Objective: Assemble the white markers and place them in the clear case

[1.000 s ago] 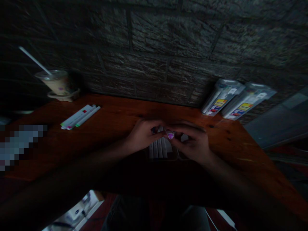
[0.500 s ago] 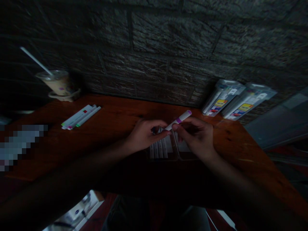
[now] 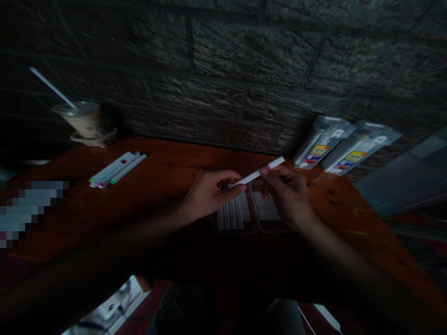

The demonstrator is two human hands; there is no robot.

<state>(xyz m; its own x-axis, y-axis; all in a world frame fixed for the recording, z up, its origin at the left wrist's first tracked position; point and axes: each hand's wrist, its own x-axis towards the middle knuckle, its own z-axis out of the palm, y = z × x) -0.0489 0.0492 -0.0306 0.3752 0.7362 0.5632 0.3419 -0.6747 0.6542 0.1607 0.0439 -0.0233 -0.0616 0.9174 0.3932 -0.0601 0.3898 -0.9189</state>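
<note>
A white marker with a purple band slants up to the right between my two hands. My left hand pinches its lower left end between thumb and fingers. Closed near the purple band, my right hand grips the upper part. Below them an open clear plastic case lies on the wooden table. Several white markers stand side by side in its left half. A pale sheet shows in the right half, partly behind my right hand.
Several markers lie in a group at left. Behind them stands an iced drink cup with a straw, in a cardboard holder. Two packed marker cases lean by the stone wall at right. The wooden table ends at the wall.
The marker has turned, so its purple end no longer faces me and its upper end points further right. My right hand has shifted slightly along it toward the band.
</note>
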